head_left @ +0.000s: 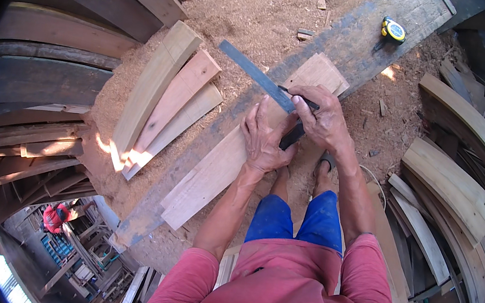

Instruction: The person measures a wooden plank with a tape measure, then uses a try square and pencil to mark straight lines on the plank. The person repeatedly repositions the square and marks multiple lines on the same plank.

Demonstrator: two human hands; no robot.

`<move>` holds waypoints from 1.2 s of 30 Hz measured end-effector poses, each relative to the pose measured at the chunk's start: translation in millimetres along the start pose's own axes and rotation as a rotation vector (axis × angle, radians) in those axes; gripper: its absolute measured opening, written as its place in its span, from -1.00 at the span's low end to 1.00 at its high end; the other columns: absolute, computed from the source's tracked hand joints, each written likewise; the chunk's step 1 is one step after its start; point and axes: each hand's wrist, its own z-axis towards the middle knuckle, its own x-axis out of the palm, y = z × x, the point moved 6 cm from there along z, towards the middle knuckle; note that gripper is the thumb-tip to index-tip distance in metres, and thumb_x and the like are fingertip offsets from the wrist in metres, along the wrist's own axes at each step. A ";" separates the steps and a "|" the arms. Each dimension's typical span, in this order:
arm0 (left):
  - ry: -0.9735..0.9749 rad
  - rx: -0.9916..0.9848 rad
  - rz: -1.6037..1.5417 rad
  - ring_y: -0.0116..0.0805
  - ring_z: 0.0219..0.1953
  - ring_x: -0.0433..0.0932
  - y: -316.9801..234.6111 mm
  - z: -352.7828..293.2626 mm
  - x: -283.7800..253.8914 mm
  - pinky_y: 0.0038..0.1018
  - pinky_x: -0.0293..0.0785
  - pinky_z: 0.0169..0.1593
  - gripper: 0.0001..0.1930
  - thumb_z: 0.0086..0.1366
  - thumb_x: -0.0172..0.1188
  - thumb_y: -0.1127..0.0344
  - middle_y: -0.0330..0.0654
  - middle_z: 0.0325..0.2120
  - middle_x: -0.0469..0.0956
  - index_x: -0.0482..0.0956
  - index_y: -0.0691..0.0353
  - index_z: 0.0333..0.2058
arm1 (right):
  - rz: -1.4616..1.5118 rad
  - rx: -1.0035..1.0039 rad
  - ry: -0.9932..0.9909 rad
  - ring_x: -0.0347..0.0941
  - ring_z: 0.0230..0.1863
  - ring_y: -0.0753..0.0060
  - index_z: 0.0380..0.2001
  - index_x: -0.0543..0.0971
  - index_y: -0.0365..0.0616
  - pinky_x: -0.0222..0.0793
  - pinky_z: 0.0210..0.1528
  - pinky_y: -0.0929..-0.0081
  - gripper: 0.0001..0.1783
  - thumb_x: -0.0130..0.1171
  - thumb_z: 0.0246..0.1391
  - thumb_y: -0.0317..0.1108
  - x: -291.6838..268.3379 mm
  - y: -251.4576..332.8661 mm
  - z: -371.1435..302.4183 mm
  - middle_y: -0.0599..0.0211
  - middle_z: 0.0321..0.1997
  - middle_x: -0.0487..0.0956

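Observation:
A pale wooden board [212, 175] lies lengthwise along a worn plank bench [359, 38]; it may be two boards stacked, as its ends look stepped. Across it rests a try square, its metal blade [252, 71] reaching out past the board's left edge and its dark stock [293, 136] against the near edge. My left hand [264, 135] presses on the square and the board, fingers closed around the stock. Pinched in my right hand [322, 120] is a thin dark pencil-like marking tool [286, 89], its tip beside the blade.
A yellow tape measure [393, 31] sits farther up the bench. Three cut boards [166, 103] lie on sawdust at left. Timber stacks [450, 186] stand at right, with more planks [45, 79] at left. Another person [55, 218] in red is in the lower-left distance.

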 end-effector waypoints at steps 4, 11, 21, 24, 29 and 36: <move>-0.029 0.019 -0.015 0.35 0.53 0.17 -0.8 -0.3 -0.1 0.30 0.12 0.48 -0.18 0.05 0.55 -0.04 0.25 0.61 0.15 0.65 -0.60 0.38 | -0.080 -0.023 0.114 0.65 -0.04 -0.07 -0.08 0.79 -0.19 0.58 0.10 0.04 -0.78 0.30 0.40 -0.30 -26.0 4.0 -9.9 0.06 -0.17 0.78; -0.049 0.066 0.006 0.30 0.53 0.16 -0.5 -2.3 0.7 0.21 0.09 0.52 -0.09 -0.02 0.63 -0.02 0.25 0.63 0.12 0.64 -0.47 0.42 | -0.284 0.073 0.213 0.63 -0.07 -0.10 -0.14 0.78 -0.14 0.56 0.06 -0.03 -0.77 0.31 0.39 -0.22 -41.2 -6.8 -43.4 0.02 -0.28 0.70; -0.101 0.125 -0.002 0.41 0.53 0.16 2.7 -4.3 4.7 0.28 0.09 0.52 -0.10 0.05 0.61 -0.04 0.37 0.62 0.09 0.59 -0.48 0.45 | 0.073 0.480 -0.142 0.73 -0.21 -0.29 -0.07 0.72 -0.26 0.60 -0.10 -0.02 -0.65 0.10 0.59 -0.19 50.0 -55.1 -104.8 -0.21 -0.26 0.74; -0.094 0.139 0.043 0.45 0.55 0.14 4.2 -9.6 2.6 0.27 0.11 0.53 -0.10 0.08 0.63 -0.02 0.41 0.63 0.06 0.57 -0.49 0.47 | 0.248 0.485 -0.301 0.71 -0.18 -0.43 -0.16 0.66 -0.30 0.57 -0.08 -0.14 -0.67 0.11 0.55 -0.23 79.4 -56.9 -118.7 -0.30 -0.29 0.70; -0.064 0.139 -0.030 0.47 0.57 0.12 11.1 -13.3 1.3 0.29 0.10 0.54 -0.10 0.08 0.64 0.01 0.39 0.64 0.05 0.58 -0.49 0.46 | 0.416 0.433 -0.340 0.75 -0.21 -0.25 -0.10 0.68 -0.32 0.60 -0.05 -0.02 -0.67 0.09 0.55 -0.24 93.5 -63.9 -123.2 -0.23 -0.29 0.72; -0.072 0.135 -0.032 0.43 0.52 0.15 10.0 -11.0 2.9 0.28 0.11 0.55 -0.09 0.07 0.66 0.02 0.35 0.64 0.05 0.60 -0.52 0.46 | 0.445 0.472 -0.380 0.75 -0.18 0.10 -0.05 0.69 -0.36 0.61 -0.03 0.10 -0.64 0.08 0.57 -0.24 92.7 -68.8 -122.2 -0.08 -0.25 0.76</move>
